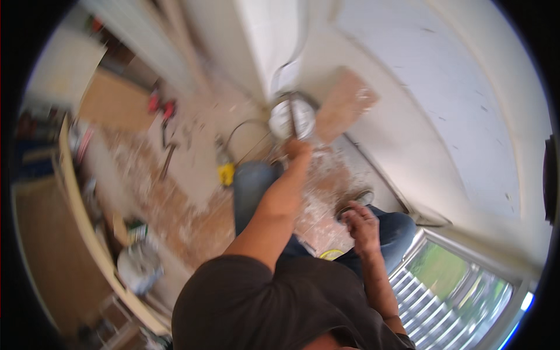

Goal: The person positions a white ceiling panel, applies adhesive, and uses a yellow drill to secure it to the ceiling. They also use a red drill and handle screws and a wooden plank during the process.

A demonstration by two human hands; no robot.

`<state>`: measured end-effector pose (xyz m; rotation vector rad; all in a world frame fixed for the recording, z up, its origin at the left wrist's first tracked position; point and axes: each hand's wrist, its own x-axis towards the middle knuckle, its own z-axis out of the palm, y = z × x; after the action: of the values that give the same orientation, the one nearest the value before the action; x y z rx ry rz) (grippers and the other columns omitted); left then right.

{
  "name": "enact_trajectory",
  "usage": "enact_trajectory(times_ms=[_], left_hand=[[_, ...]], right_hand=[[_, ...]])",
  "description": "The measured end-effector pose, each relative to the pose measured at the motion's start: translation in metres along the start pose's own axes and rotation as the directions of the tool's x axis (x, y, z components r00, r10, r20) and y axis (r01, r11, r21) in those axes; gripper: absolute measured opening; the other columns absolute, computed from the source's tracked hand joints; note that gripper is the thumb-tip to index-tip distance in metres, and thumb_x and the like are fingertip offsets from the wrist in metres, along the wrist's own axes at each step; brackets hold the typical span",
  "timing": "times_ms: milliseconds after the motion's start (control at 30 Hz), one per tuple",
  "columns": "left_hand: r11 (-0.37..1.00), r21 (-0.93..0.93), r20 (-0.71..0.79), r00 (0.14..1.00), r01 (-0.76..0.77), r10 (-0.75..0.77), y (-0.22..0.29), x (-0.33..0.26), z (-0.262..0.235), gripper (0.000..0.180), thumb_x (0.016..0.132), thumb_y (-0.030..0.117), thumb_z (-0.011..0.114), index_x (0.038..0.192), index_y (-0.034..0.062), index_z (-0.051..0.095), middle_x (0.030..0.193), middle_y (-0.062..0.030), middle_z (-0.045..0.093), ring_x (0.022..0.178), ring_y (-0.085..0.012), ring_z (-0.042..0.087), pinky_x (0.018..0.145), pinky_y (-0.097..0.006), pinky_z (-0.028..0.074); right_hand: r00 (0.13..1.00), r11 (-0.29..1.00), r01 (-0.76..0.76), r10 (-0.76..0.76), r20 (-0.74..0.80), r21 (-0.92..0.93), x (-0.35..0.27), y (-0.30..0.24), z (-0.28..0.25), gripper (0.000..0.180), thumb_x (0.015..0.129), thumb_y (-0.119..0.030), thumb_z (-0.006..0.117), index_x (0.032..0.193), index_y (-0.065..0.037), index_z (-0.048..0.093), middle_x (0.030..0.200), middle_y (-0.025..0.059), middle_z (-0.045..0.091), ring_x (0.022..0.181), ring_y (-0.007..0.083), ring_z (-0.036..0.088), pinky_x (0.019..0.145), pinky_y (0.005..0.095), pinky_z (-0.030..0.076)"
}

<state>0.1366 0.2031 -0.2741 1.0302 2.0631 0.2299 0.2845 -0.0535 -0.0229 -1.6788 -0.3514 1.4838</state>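
Note:
My left hand [297, 149] reaches forward and is closed around a thin dark rod-like tool [294, 119] that runs over a round white bucket [284, 118] on the floor at the foot of the wall. The picture is blurred, so the tool's end is unclear. A brown flat board [345, 102] lies just right of the bucket. My right hand [361, 224] hovers by my right knee in blue jeans [398, 230], fingers loosely apart and holding nothing.
The floor [192, 192] is splattered with white plaster. A yellow object [226, 173], a red tool [160, 106] and a hammer-like tool [168, 158] lie on it. Another white bucket [139, 266] stands lower left by a pale wooden edge [81, 216]. A window with blinds [443, 291] is lower right.

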Motion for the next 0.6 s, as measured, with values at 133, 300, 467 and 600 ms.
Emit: enact_trajectory(times_ms=[133, 300, 467, 600], left_hand=[[0.793, -0.607, -0.061, 0.998, -0.043, 0.007, 0.085, -0.071, -0.058, 0.067, 0.075, 0.021, 0.077, 0.129, -0.0133, 0.056, 0.114, -0.0287, 0.068, 0.110, -0.0400, 0.067, 0.096, -0.043, 0.051], [0.208, -0.976, 0.137, 0.920, 0.062, 0.368, 0.061, -0.149, -0.245, 0.047, 0.083, 0.012, 0.075, 0.123, -0.0053, 0.060, 0.102, -0.0080, 0.062, 0.092, -0.0181, 0.061, 0.081, -0.033, 0.051], [0.284, -0.957, -0.035, 0.993, -0.066, 0.112, -0.093, -0.031, -0.292, 0.033, 0.090, 0.016, 0.076, 0.117, 0.0017, 0.064, 0.096, -0.0099, 0.073, 0.088, -0.0208, 0.072, 0.073, -0.034, 0.057], [0.418, -0.883, 0.054, 0.929, 0.216, -0.366, -0.224, 0.076, -0.271, 0.017, 0.085, 0.017, 0.073, 0.097, 0.0075, 0.066, 0.082, -0.0018, 0.062, 0.070, -0.0169, 0.063, 0.059, -0.035, 0.049]], right_hand=[[0.996, 1.000, 0.017, -0.017, 0.093, 0.007, 0.018, 0.007, 0.015, 0.040, 0.098, -0.014, 0.065, 0.133, 0.006, 0.059, 0.089, 0.0044, 0.069, 0.056, 0.0050, 0.051, 0.046, 0.0181, 0.034], [0.989, 0.972, 0.102, -0.076, 0.127, -0.210, 0.027, -0.027, 0.081, 0.041, 0.102, -0.018, 0.061, 0.133, 0.008, 0.057, 0.091, 0.0067, 0.068, 0.056, 0.0067, 0.053, 0.045, 0.0206, 0.039], [0.698, 0.467, 0.675, -0.656, 0.287, -0.571, 0.048, -0.093, 0.151, 0.033, 0.098, -0.006, 0.067, 0.130, 0.003, 0.064, 0.102, 0.0034, 0.065, 0.074, 0.0080, 0.053, 0.065, 0.0202, 0.045], [0.076, -0.263, 0.653, -0.910, 0.407, -0.710, 0.049, -0.231, 0.252, 0.032, 0.098, -0.009, 0.071, 0.127, 0.001, 0.066, 0.113, 0.0027, 0.068, 0.074, 0.0091, 0.051, 0.066, 0.0211, 0.047]])
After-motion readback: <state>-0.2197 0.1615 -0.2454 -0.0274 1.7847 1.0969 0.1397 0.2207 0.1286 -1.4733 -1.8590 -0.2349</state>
